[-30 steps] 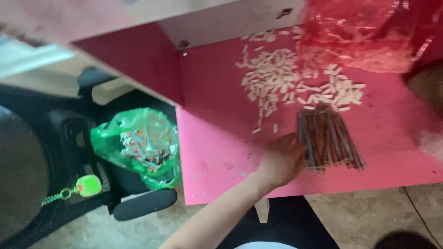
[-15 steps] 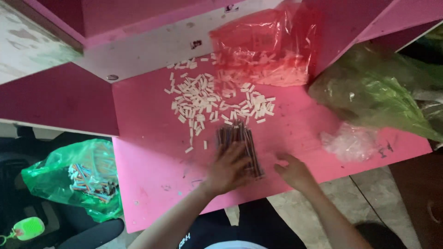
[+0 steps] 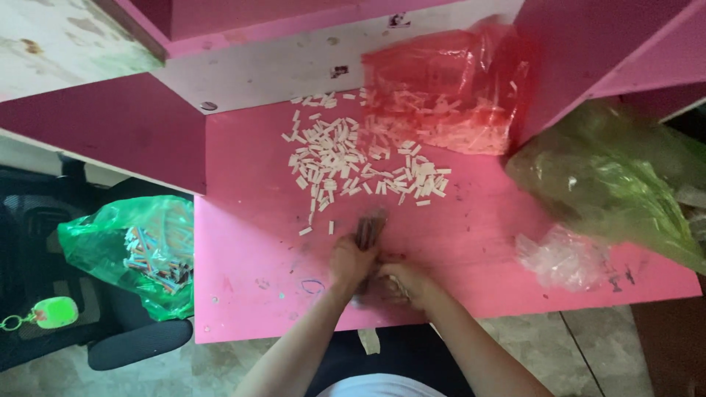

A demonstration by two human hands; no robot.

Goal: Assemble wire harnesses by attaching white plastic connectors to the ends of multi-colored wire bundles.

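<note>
Already both hands, left hand point(image 3: 351, 259) and right hand point(image 3: 403, 283), clasp the bundle of brown sticks point(image 3: 370, 229) at lower centre, while white pieces point(image 3: 353, 165) lie loose above on the pink worktop point(image 3: 250, 250).

I see bare pink desk point(image 3: 243, 294) left of my hands; ahead, scattered white pieces point(image 3: 353, 165) and the red bag point(image 3: 448, 95) block reach, crumpled clear plastic point(image 3: 562, 259) lies right.

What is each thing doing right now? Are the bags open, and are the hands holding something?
Left hand: closed around the bundle.
Right hand: gripping the bundle's near end.
Bundle of thin brown sticks: held in both hands, blurred.
Small white pieces: scattered loose on the pink desk.
Red plastic bag: open, pieces spilling out.
Green plastic bag of colourful bits: open, on a chair.
</note>
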